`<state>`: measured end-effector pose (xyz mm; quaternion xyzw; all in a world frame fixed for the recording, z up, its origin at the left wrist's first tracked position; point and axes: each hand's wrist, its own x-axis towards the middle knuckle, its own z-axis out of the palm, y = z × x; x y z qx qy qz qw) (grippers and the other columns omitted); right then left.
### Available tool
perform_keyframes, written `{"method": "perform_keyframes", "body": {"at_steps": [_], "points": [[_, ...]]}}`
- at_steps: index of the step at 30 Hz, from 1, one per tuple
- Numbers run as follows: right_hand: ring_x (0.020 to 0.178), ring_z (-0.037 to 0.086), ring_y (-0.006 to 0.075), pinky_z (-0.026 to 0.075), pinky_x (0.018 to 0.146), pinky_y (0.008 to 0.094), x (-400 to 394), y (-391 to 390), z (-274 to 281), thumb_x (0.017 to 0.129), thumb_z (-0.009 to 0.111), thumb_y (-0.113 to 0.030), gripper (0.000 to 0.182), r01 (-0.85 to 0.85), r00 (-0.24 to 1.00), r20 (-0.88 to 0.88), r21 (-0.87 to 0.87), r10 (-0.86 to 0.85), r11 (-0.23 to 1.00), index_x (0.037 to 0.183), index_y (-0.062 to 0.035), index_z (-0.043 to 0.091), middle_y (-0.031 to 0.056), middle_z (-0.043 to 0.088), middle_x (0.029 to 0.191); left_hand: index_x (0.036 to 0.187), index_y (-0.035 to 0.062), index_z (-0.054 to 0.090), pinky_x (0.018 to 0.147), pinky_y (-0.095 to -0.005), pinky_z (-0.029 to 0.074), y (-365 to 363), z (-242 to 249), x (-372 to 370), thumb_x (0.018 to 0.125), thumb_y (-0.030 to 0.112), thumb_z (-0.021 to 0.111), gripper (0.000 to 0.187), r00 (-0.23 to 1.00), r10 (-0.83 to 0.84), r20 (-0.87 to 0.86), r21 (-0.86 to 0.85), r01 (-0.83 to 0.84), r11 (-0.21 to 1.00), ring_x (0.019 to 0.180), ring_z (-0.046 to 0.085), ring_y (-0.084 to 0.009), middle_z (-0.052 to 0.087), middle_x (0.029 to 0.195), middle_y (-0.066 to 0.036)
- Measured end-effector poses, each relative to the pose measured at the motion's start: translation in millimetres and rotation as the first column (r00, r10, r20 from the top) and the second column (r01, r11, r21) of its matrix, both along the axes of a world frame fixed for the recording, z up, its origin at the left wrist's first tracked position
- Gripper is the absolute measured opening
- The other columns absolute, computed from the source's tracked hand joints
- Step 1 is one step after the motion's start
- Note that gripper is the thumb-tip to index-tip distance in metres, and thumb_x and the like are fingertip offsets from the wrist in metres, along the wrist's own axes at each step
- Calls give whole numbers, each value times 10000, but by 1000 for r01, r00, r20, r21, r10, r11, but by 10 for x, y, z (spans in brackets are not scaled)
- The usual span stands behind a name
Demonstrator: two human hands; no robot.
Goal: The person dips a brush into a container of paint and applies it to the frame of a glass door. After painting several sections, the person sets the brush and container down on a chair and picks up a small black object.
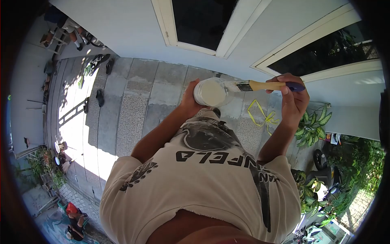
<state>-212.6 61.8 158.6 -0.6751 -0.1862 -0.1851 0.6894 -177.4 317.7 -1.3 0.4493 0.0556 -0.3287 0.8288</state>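
Brush point(260, 86) in R hand point(294, 99) at tub's point(198, 94) 3 o'clock; bristles point(233, 86) toward 9, handle end toward 3.
Long axis approx. level across view; wooden handle point(266, 86), purple end point(296, 86), dark ferrule point(244, 86), whitish bristles. R hand pinches handle; L hand point(189, 100) curls round cylindrical tub w/ smooth off-white contents point(213, 92).

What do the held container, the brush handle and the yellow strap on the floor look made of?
Container: probably plastic, whitish and smooth with a slight sheen; glass isn't ruled out.
Brush handle: likely wood, from its pale tan colour and smooth finish.
Yellow strap: perhaps plastic, given its bright, even colour and angular bends; too small to be sure.
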Motion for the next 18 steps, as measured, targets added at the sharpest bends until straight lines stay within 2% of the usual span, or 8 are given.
{"method": "perform_keyframes", "body": {"at_steps": [2,5,8,10,12,14,16,18], "points": [[792,655,226,530,709,320,-7,37,43,924,591,-8,183,-1,1000,-22,-33,0,999,1080,87,581,198,662,945,1300,128,556,758,-485,546,7,-125,97,985,521,315,559,972,-57,-227,-227,4,974,1095,637,-275,629,1219,-96],[803,645,196,517,720,290,26,113,81,897,623,8,159,-34,998,-52,-102,29,994,1040,77,613,149,655,935,1274,101,573,700,-457,512,-27,-24,98,970,549,321,597,956,-28,-291,-194,-31,981,1043,653,-315,664,1163,-111],[776,629,146,494,707,250,70,241,109,879,654,-7,137,9,993,-110,-225,-34,974,1000,56,639,113,661,903,1277,103,572,716,-452,510,-43,-194,114,971,554,313,603,964,-54,-260,-234,-9,972,1043,652,-310,660,1171,-112],[726,593,102,463,660,232,94,318,136,870,670,-15,119,41,997,-47,-396,-65,917,975,39,652,79,661,844,1277,101,571,717,-452,512,-41,-241,147,973,553,311,604,961,-59,-269,-229,-5,973,1040,653,-304,658,1175,-115],[706,583,104,449,643,233,121,381,147,865,679,-21,117,23,998,-35,-444,-44,896,967,30,655,76,656,818,1277,99,570,717,-453,514,-35,-256,120,974,553,308,605,959,-62,-277,-225,-2,974,1037,653,-299,657,1178,-119],[686,573,106,435,626,234,168,457,161,860,688,-28,115,8,1000,-17,-490,-19,872,959,21,657,72,651,792,1289,79,559,768,-468,526,-23,-230,104,979,546,301,617,998,-15,-59,-146,7,989,1057,648,-294,651,1191,-128],[650,564,128,419,604,236,203,537,175,852,708,-51,116,36,998,62,-582,0,812,943,2,661,71,641,780,1299,67,550,817,-476,521,0,-229,140,981,541,295,625,991,-19,-135,-232,-13,973,1085,637,-293,641,1211,-131],[640,564,135,421,593,241,218,591,171,848,717,-65,120,28,998,55,-584,5,811,938,-6,664,67,636,773,1309,55,542,866,-484,516,20,-244,163,983,537,290,633,978,-20,-206,-316,-47,948,1113,625,-292,632,1231,-134]]}}
